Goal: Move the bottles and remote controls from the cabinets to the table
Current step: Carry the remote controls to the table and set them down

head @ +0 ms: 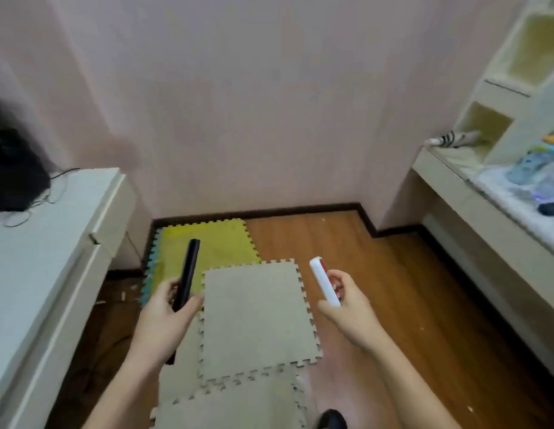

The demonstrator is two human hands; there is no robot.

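Nearest, at the bottom edge, a dark shoe tip [331,419] stands on the wooden floor [378,258] beside beige foam mats [257,320]. Above the mats both forearms reach forward. The left hand [164,314] has its fingers and thumb wrapped round the lower end of a black remote [188,270], which points up and away from the person. The right hand [347,301] pinches a white remote [324,281] (a red patch shows near its top) between thumb and curled fingers, tilted to the left. Both remotes are in the air, well apart from each other.

Beyond the hands lies a yellow foam mat [220,239] against the skirting. At left stands a white cabinet [52,243] with a black bag [12,174] and cables on top. At right is the table [449,187], carrying blurred bluish items and a dark object [551,208], with white shelves [498,97] over it. A pink wall [238,103] closes the corner.
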